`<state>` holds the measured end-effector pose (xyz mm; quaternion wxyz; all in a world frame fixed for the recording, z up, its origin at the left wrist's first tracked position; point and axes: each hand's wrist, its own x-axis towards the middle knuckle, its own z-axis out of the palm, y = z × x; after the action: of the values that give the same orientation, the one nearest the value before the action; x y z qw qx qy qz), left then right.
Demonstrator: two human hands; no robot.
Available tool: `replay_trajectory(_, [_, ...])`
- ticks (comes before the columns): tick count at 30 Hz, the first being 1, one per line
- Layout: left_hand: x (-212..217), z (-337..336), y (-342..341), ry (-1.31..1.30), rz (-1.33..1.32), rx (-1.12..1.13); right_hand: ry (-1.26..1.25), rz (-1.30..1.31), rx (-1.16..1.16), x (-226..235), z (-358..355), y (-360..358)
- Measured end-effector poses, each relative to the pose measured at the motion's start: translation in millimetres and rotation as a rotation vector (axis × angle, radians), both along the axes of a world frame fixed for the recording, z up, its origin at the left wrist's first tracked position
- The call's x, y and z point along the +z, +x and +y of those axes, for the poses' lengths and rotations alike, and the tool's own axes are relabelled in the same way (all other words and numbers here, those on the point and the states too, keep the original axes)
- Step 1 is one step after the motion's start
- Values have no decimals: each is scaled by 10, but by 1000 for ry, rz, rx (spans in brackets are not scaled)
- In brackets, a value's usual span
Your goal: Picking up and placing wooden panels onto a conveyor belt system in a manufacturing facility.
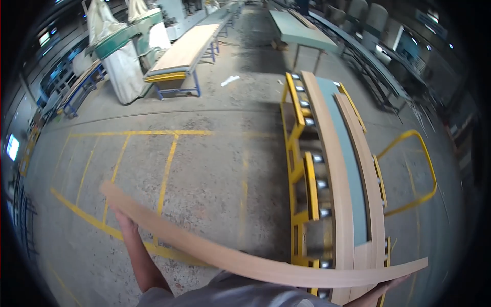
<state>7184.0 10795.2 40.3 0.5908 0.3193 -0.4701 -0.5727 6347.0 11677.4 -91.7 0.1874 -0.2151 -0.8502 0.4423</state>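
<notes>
**Long wood strip carried across shop floor**

Held crosswise at chest: long wood strip (245, 261). Left hand (124, 221) under its left end, fingers hidden, grip unclear. Right hand (381, 291) beneath right end, fingers cupping. Just beyond: yellow roller cart (302, 169) bearing similar strips (332, 153). Farther: stacked boards (186, 48) on blue frame.

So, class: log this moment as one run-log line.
left hand: under wooden strip | right hand: under strip's other end | beside: yellow roller cart with strips
</notes>
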Motion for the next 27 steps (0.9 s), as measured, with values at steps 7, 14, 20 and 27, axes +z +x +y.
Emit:
replay_trajectory(7, [194,-690,817,-254,-12,280,56,55,180,-319,-3791,116])
replay_trajectory(14, [425,-2145,584,-519,-223,557,150,115,344,17,-8060,-621])
replay_trajectory(20, [766,-3317,820,35,79,889,208,216,499,833,-11867,-477])
replay_trajectory(27, [-92,-5118,1932,-366,-28,429,300,272,574,447,-14775,221])
